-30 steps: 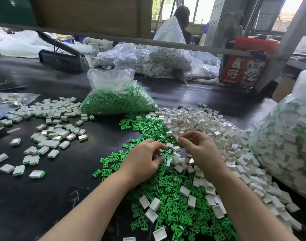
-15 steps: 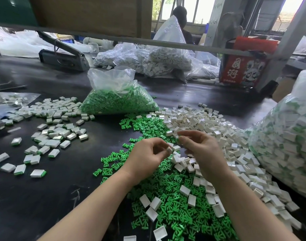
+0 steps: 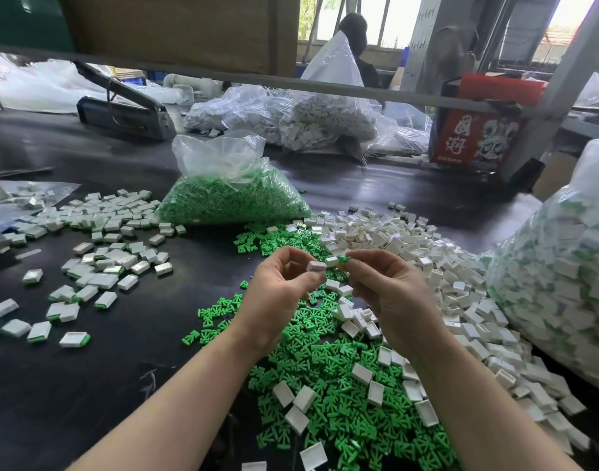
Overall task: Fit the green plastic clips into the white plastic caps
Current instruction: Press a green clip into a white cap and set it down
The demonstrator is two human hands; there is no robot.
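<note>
**Clip meets cap, not yet seated**

Both hands are raised above the middle of the counter (image 3: 87, 385). The left hand (image 3: 281, 290) pinches a white cap (image 3: 315, 265) at its fingertips; the right hand (image 3: 390, 294) pinches a green clip (image 3: 342, 259) against a second cap (image 3: 332, 261), so the fitting step looks under way. Next, I judge, the clip must be lined up square and pressed home. The clip is small and pronged, the caps shallow rectangular shells; loose heaps of both lie below.
</note>
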